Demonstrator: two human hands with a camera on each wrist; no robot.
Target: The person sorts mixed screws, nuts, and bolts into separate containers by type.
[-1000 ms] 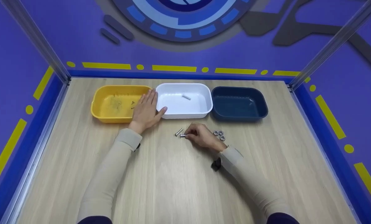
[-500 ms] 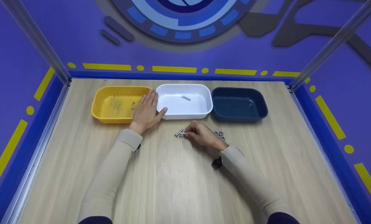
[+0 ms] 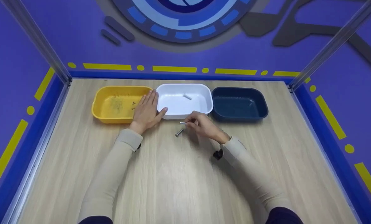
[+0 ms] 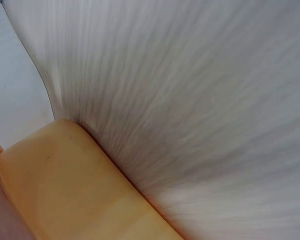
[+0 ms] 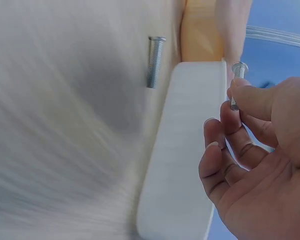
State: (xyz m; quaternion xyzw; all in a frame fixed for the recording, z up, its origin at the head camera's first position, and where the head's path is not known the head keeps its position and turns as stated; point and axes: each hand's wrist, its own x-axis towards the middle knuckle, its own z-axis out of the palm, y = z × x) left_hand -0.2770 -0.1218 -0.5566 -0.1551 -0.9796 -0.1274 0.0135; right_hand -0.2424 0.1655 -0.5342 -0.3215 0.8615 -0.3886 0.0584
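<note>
My right hand (image 3: 204, 126) pinches a silver bolt (image 5: 239, 70) between thumb and fingertips, raised above the table just before the front wall of the white bin (image 3: 173, 117). A second bolt (image 3: 179, 133) lies on the table below that hand; the right wrist view shows its threaded shank too. Inside the white bin lies another bolt (image 3: 187, 97). My left hand (image 3: 145, 113) rests with straight fingers over the adjoining rims of the yellow bin (image 3: 113, 120) and the white bin. In the left wrist view, only an edge of this hand shows beside the yellow bin's wall.
A dark blue bin (image 3: 240, 119) stands at the right of the row. Small dark pieces (image 3: 134, 104) lie in the yellow bin, partly beside my left hand. Blue-purple panels (image 3: 185, 56) enclose the wooden table (image 3: 160, 180) at the back and sides.
My right hand has lifted its bolt off the table and moved it toward the white bin. It now covers the spot where several nuts showed earlier. My left hand stays in place.
</note>
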